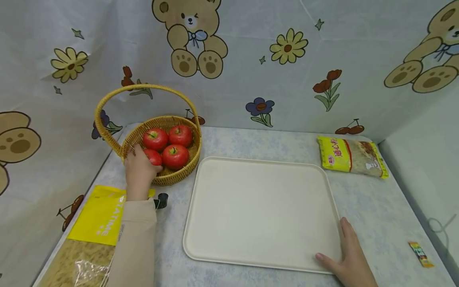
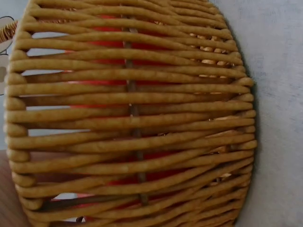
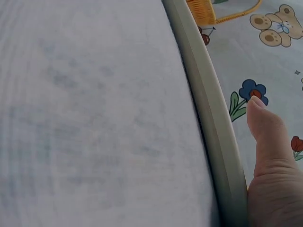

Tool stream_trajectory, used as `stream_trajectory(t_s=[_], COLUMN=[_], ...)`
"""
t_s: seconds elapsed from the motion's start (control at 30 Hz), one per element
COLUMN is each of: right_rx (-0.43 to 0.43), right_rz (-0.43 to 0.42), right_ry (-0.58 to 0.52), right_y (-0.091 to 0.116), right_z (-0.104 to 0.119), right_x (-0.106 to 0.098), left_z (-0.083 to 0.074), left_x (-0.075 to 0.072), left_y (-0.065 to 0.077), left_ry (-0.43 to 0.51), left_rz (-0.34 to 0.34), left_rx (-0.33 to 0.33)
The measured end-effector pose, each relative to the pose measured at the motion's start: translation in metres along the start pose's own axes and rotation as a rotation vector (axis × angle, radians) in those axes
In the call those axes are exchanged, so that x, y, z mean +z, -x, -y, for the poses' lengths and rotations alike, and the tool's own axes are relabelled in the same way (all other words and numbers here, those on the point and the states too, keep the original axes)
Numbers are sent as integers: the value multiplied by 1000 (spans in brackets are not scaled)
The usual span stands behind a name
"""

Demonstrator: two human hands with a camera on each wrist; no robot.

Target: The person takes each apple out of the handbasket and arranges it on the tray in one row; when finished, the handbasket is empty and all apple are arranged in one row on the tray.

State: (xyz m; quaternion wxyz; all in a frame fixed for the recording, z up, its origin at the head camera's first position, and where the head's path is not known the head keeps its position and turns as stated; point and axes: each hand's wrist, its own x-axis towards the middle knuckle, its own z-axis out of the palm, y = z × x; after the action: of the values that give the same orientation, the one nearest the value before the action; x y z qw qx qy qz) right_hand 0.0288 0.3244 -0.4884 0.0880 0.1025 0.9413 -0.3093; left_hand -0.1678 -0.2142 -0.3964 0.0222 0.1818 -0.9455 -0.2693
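In the head view my left hand (image 1: 138, 171) reaches over the near rim of a woven basket (image 1: 184, 173) with a tall arched handle. Its fingers and thumb hold a red apple (image 1: 153, 156), partly hidden by the hand. More red apples (image 1: 175, 156) lie beside it. The left wrist view is filled by the basket's weave (image 2: 132, 99), red showing through the gaps. My right hand (image 1: 346, 255) rests at the right edge of a cream tray (image 1: 261, 211), thumb stretched over the rim. The right wrist view shows that straight thumb (image 3: 267, 137) near the tray's edge (image 3: 208, 94).
A yellow-topped bag (image 1: 98, 215) lies at the left under the forearm, with a small black object (image 1: 162, 200) near it. At the back right lies a yellow food packet (image 1: 353, 156). A small snack sachet (image 1: 421, 254) sits near the right edge. A bear-print sheet (image 1: 233, 87) hangs behind.
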Motion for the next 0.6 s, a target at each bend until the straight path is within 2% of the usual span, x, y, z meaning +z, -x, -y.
stream_trajectory(t_s=[0.1,0.33,0.43,0.6], right_rx=[-4,-110,-120,-104], right_rz=[9,-42,-53,-38], right_ry=[-14,-25,-12,8], right_y=[1,6,7,6], right_z=[-2,-5,-5,-5], right_x=[1,3,3,3], left_z=[1,0,0,2], left_x=[0,1,2,3], left_y=[-3,-7,-8,-7], left_ry=[-39,-140,-158,-133], left_rz=[5,24,25,-7], left_rx=[6,16,23,37])
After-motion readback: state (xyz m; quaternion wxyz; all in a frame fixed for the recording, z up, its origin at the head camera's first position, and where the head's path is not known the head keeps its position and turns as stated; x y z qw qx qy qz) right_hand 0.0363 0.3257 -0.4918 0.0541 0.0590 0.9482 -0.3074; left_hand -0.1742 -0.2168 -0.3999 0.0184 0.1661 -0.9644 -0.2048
